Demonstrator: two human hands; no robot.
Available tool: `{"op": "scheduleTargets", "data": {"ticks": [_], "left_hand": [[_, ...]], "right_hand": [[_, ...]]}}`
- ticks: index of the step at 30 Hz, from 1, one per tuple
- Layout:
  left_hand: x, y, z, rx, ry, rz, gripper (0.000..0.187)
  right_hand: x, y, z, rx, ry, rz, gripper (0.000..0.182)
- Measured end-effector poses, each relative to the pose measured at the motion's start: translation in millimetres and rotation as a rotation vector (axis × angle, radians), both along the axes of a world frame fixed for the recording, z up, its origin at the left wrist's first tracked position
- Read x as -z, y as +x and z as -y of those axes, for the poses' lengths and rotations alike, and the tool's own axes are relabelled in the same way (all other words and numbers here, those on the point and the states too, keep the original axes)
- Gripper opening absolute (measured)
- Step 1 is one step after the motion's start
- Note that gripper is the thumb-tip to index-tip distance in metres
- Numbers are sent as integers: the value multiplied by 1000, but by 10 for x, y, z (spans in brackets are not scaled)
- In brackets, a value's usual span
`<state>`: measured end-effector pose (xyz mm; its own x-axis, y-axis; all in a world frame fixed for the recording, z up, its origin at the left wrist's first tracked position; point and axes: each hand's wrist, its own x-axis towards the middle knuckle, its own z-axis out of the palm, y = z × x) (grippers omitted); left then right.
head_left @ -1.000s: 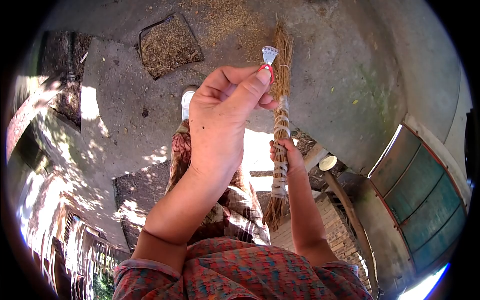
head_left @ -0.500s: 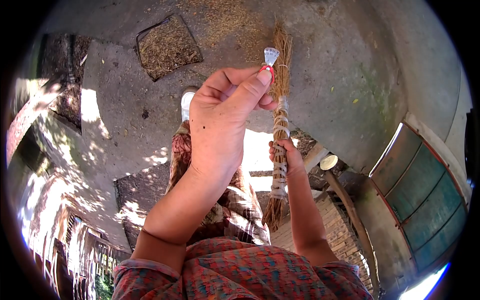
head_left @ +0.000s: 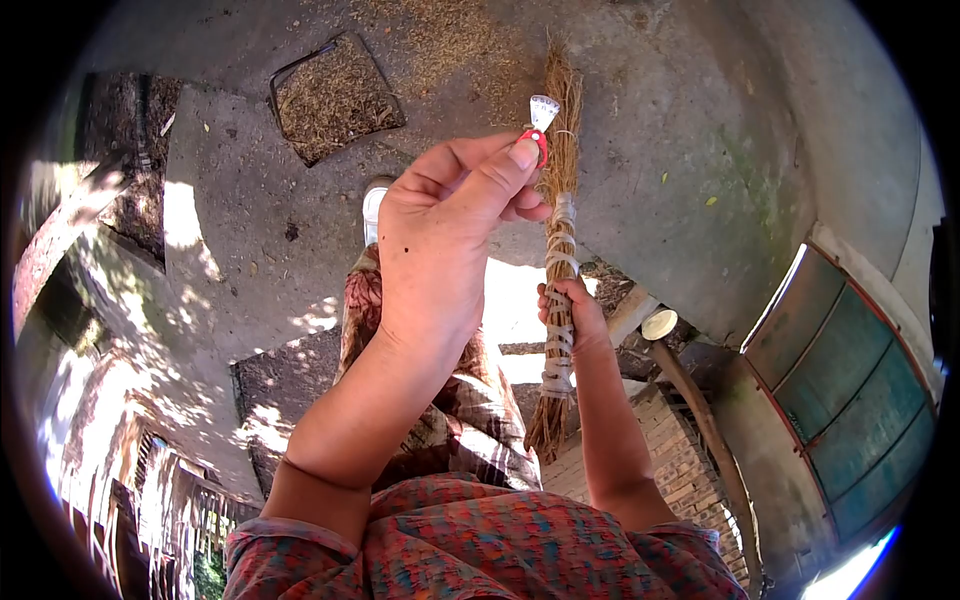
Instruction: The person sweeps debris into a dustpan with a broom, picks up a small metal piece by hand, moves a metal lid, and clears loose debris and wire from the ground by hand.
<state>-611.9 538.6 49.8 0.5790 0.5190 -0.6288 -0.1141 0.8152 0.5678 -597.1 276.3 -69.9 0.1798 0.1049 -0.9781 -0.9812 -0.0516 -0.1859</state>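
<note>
My left hand (head_left: 450,205) is raised in front, thumb and fingers pinched on a small red piece (head_left: 533,147) with a white dot. A white fan-shaped tag (head_left: 543,111) with printed letters sticks up from it; what kind of thing it is I cannot make out. Lower and to the right, my right hand (head_left: 578,312) is wrapped round the bound handle of a straw broom (head_left: 559,345). The broom stands bristles away from me, its handle wound with pale strips. The left fingertips overlap the bristles in view.
A dustpan-like square tray (head_left: 335,100) of chaff lies on the concrete floor (head_left: 640,150), with loose chaff (head_left: 450,50) scattered beside it. To the right are a wooden pole (head_left: 705,425), brickwork (head_left: 665,440) and a green metal panel (head_left: 850,390). A white shoe (head_left: 372,208) shows past my left wrist.
The red piece and its tag have turned slightly between my left fingers. My right hand keeps its hold on the broom in the same place.
</note>
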Motion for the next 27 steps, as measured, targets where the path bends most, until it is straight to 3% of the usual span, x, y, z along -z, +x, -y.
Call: {"op": "scheduleTargets", "data": {"ticks": [17, 20, 22, 23, 25, 27], "left_hand": [[66, 33, 17, 6, 10, -10, 14], [130, 27, -3, -11, -129, 94, 14], [276, 19, -22, -91, -622, 535, 14], [329, 9, -15, -88, -613, 533, 14], [434, -28, 21, -95, -880, 1015, 14], [524, -52, 21, -14, -914, 1182, 11]], "right_hand": [[-8, -5, -39, -18, 5, -4, 29], [24, -11, -16, 74, 22, -64, 41], [30, -28, -28, 54, -9, -44, 40], [32, -25, -36, 54, 1, -47, 40], [33, -24, -27, 61, -5, -63, 41], [63, -30, -14, 31, -6, -58, 40]]}}
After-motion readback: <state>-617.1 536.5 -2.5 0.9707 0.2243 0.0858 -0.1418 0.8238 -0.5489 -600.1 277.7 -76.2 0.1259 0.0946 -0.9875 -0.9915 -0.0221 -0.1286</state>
